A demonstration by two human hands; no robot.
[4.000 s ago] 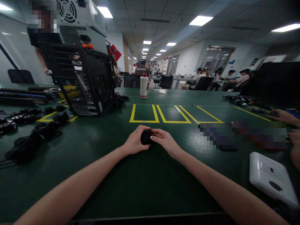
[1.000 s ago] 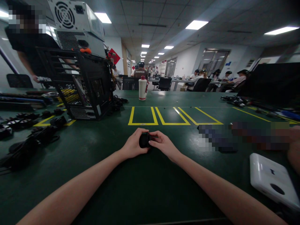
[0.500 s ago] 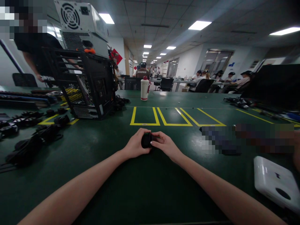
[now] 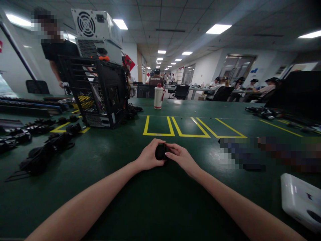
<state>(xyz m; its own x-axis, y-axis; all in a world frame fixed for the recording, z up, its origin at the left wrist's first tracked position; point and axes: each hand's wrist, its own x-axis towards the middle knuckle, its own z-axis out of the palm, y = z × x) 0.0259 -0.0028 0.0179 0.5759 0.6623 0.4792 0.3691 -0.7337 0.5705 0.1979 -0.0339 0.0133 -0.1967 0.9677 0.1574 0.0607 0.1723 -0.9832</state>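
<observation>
A small black rounded object (image 4: 160, 152) is held between my two hands over the green table (image 4: 160, 207); its kind is too dark to make out. My left hand (image 4: 149, 155) wraps round its left side, thumb and fingers curled on it. From the right, my right hand (image 4: 182, 158) grips the same object with its thumb and fingertips. Just beyond the hands, yellow tape outlines (image 4: 158, 135) mark the table top. Part of the object is hidden by the fingers.
An open black computer case (image 4: 105, 93) stands at left with silver power supplies (image 4: 96, 28) on top. Bundled black cables (image 4: 45, 152) lie before it. A white bottle (image 4: 158, 97) stands at the back. A white device (image 4: 298, 197) sits at right. One person (image 4: 60, 50) stands behind the case.
The whole view has shifted slightly, so things appear a little farther right and lower. Both hands keep their hold on the black object with hardly any change in grip.
</observation>
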